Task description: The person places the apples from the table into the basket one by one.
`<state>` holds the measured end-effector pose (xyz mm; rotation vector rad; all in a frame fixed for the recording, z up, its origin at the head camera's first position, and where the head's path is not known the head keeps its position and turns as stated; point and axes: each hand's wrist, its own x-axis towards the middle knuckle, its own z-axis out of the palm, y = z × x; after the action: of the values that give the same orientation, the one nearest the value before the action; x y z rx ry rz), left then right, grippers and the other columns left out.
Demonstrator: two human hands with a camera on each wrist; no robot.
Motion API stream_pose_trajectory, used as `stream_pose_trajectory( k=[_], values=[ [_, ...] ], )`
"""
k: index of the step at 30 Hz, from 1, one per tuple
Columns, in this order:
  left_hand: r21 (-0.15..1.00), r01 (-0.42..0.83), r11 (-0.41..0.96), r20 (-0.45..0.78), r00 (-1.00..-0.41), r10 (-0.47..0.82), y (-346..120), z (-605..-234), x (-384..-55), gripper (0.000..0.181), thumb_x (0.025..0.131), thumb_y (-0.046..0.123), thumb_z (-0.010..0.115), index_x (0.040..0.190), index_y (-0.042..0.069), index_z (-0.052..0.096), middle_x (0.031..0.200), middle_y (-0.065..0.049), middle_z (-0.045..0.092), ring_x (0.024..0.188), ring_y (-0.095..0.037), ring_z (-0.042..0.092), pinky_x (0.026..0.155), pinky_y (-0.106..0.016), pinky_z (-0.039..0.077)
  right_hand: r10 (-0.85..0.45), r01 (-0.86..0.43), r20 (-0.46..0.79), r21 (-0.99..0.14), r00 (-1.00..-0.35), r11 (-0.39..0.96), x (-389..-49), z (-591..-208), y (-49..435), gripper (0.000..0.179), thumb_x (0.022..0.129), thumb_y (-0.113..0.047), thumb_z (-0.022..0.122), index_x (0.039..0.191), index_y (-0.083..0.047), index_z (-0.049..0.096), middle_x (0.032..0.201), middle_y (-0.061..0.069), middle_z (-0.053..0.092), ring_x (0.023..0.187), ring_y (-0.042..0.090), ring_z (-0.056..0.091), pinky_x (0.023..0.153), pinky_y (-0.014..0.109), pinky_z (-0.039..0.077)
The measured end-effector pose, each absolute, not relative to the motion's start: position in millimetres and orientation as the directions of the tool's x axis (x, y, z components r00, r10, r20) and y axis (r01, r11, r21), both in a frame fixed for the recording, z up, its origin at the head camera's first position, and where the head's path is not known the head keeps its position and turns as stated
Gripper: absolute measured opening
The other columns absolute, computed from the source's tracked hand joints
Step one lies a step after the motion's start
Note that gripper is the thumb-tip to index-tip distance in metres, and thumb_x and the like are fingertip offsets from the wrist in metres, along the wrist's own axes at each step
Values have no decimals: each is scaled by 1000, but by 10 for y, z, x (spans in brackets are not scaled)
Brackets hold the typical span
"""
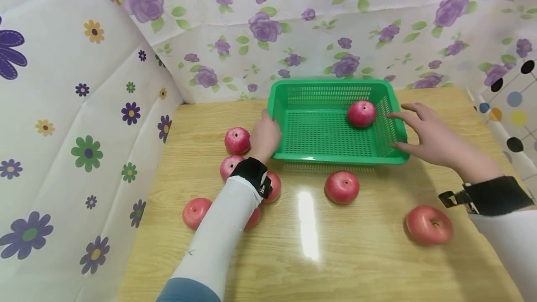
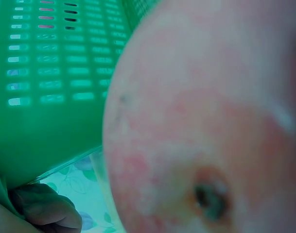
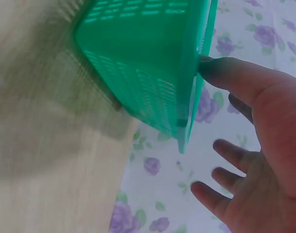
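A green plastic basket (image 1: 335, 158) stands on the wooden table near the back wall, with one red apple (image 1: 361, 114) inside at its right end. At the basket's left rim, my left hand (image 1: 265, 139) grips the edge with curled fingers. Beside that hand is an apple (image 1: 237, 140), which fills much of the left wrist view. My right hand (image 1: 432, 139) is at the right rim with its fingers spread. In the right wrist view, the thumb (image 3: 230, 73) is against or very near the rim, and the other fingers are apart from it.
Several apples lie around my left forearm, among them one apple (image 1: 197, 213) left of it and another (image 1: 230, 167) by the wrist. One apple (image 1: 342, 187) sits before the basket, another (image 1: 429, 225) at the right. Flowered sheets (image 1: 235, 36) enclose the table (image 1: 356, 264).
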<state>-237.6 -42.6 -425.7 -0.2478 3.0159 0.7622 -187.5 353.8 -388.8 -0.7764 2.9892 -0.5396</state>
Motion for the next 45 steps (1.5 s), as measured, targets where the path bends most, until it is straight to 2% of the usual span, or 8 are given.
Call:
stream_pose_trajectory(
  k=[4, 6, 13, 21, 29, 34, 40, 45],
  values=[
    [468, -152, 870, -50, -988, -146, -424, -4243, -2376, 45, 105, 26, 43, 144, 5, 35, 110, -22, 65, 95, -34, 65, 73, -51, 56, -437, -451, 123, -359, -891, 817, -1691, -3940, 3668, 72, 86, -32, 77, 148, -14, 44, 153, 32, 22, 141, 51, 1, 98, 82, 17],
    [467, -150, 871, -46, -988, -146, -422, -4243, -2378, 45, 105, 26, 43, 144, 5, 35, 110, -22, 65, 96, -34, 65, 73, -51, 56, -422, -444, 142, -369, -895, 817, -1596, -3970, 3724, 71, 87, -33, 76, 148, -14, 44, 153, 32, 22, 141, 51, 1, 99, 82, 14],
    [462, -159, 872, -49, -987, -153, -420, -4251, -2369, 44, 106, 26, 42, 144, 6, 35, 111, -21, 65, 96, -33, 64, 75, -51, 56, -374, -411, 171, -408, -912, 815, -1274, -4023, 3855, 69, 87, -33, 76, 147, -17, 45, 152, 29, 26, 137, 51, 19, 94, 81, 24],
    [464, -150, 873, -46, -988, -146, -423, -4238, -2357, 42, 105, 26, 42, 142, 4, 36, 110, -22, 65, 95, -34, 64, 74, -52, 55, -329, -345, 114, -435, -937, 832, -966, -4023, 3938, 69, 90, -33, 74, 149, -17, 42, 148, 27, 34, 133, 52, 27, 94, 80, 26],
    [465, -127, 876, -30, -991, -128, -426, -4228, -2348, 42, 106, 24, 42, 140, 1, 36, 106, -23, 65, 92, -35, 64, 72, -51, 56, -286, -270, 28, -428, -958, 862, -728, -4042, 3991, 66, 88, -42, 74, 143, -17, 48, 140, 23, 45, 120, 51, 42, 84, 74, 38],
    [461, -129, 878, -41, -991, -124, -422, -4253, -2362, 46, 106, 24, 41, 145, 1, 33, 108, -22, 65, 93, -34, 64, 73, -50, 56, -292, -250, -25, -451, -956, 856, -567, -4088, 3983, 66, 87, -46, 73, 142, -20, 48, 140, 19, 47, 118, 46, 45, 81, 70, 44],
    [454, -139, 880, -42, -990, -134, -421, -4262, -2381, 45, 106, 25, 42, 144, 3, 34, 108, -21, 65, 92, -33, 65, 70, -49, 57, -275, -209, -72, -475, -959, 855, -422, -4157, 3946, 70, 84, -50, 75, 143, -25, 47, 140, 17, 46, 118, 46, 46, 81, 72, 43],
    [452, -146, 880, -44, -989, -142, -421, -4266, -2384, 43, 106, 26, 42, 142, 3, 36, 108, -20, 65, 92, -32, 65, 71, -50, 57, -256, -179, -96, -487, -962, 855, -317, -4252, 3931, 73, 84, -50, 75, 145, -24, 45, 141, 18, 45, 116, 47, 47, 82, 73, 43]
  ],
)
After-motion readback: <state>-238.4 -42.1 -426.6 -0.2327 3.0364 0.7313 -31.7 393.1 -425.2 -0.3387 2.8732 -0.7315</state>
